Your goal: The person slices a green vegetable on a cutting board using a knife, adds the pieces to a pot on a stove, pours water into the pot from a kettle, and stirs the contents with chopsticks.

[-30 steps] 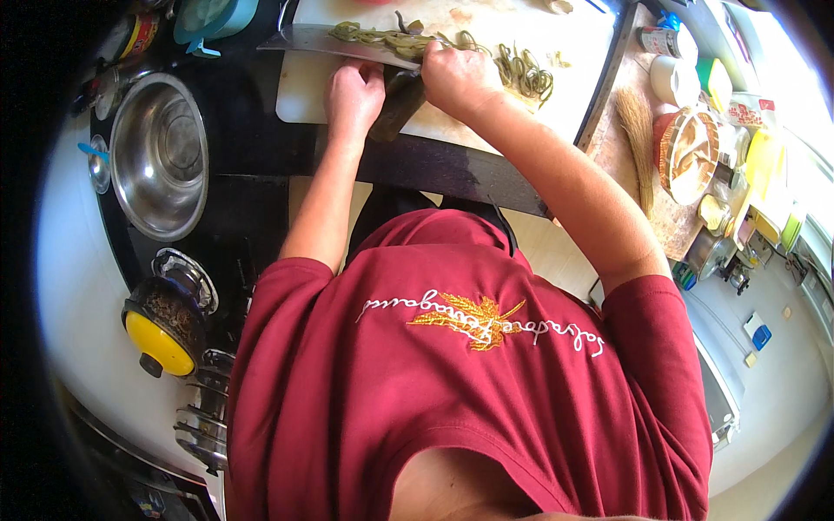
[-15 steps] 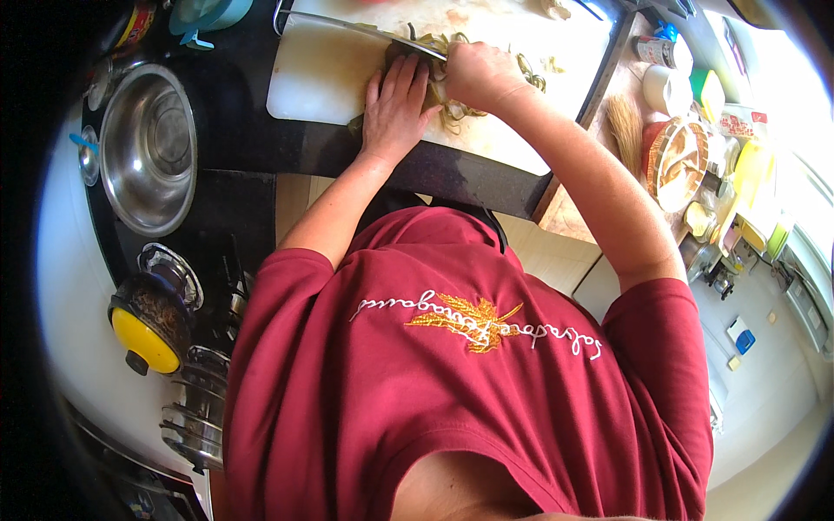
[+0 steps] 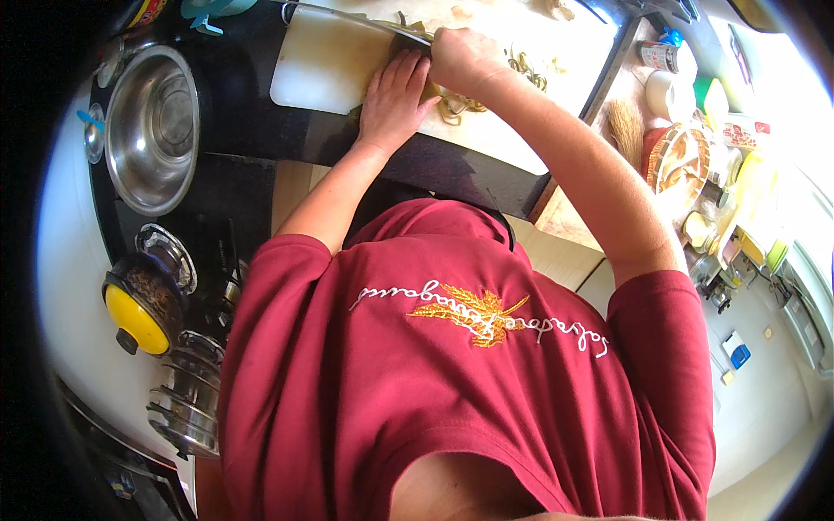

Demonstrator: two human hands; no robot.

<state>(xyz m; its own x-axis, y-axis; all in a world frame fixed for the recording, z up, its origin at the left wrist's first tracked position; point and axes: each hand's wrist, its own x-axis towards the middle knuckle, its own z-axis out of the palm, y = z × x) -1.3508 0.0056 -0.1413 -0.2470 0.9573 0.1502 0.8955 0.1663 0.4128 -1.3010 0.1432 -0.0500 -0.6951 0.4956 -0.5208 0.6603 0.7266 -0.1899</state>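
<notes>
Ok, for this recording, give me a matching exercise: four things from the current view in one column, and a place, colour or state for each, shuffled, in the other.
Column one
1. Knife
2. Left hand
3. Steel bowl
4. Pot lid

Column two
A. Yellow
B. Palm down, fingers extended
C. In the grip of the right hand
D. On the dark counter, to the left of the white cutting board

Right pairs: 1-C, 2-B, 3-D, 4-A
</notes>
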